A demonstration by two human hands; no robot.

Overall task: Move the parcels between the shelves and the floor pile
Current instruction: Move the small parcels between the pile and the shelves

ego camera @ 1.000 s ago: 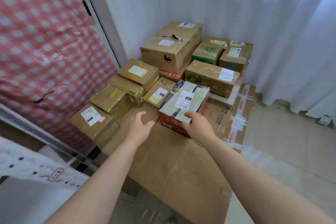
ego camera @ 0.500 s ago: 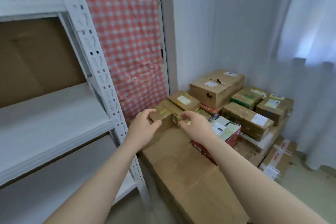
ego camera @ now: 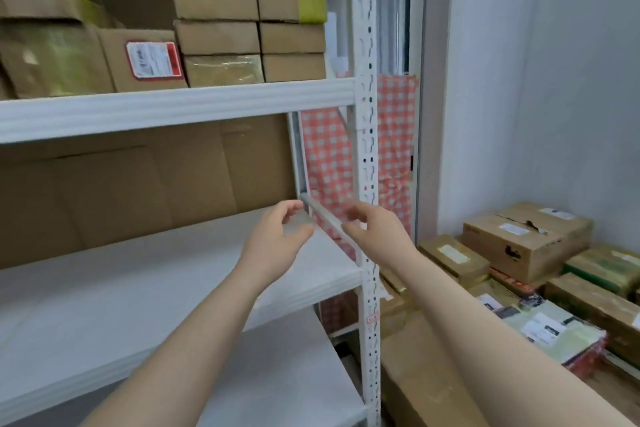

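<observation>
1. Storage corner with a pale grey wall [ego camera: 540,80]. A red checked cloth [ego camera: 329,156] hangs behind a white metal shelving unit [ego camera: 367,149].
2. Upper shelf [ego camera: 173,107]: cardboard parcels [ego camera: 221,35] stand in two stacked columns at its right end. Just beside them, to the left, is a box with a red-bordered label [ego camera: 149,61], and further left a crumpled carton with greenish tape [ego camera: 48,55].
3. Middle shelf [ego camera: 121,291]: a white board with a brown cardboard sheet [ego camera: 138,191] standing along its back.
4. Floor pile [ego camera: 588,298]: lies right of the shelving unit, against the wall. A large brown box with a torn top [ego camera: 526,243] sits at the back with smaller parcels around it. A green-and-white parcel with red sides [ego camera: 554,326] lies nearer, beside a wide flat carton [ego camera: 433,385].
5. Left hand [ego camera: 277,243]: over the right end of the middle shelf, fingers loosely curved, thumb apart, holding nothing.
6. Right hand [ego camera: 377,236]: level with the left hand, in front of the shelving unit's upright post, fingers loosely curved, holding nothing. The two hands are near each other but not touching.
</observation>
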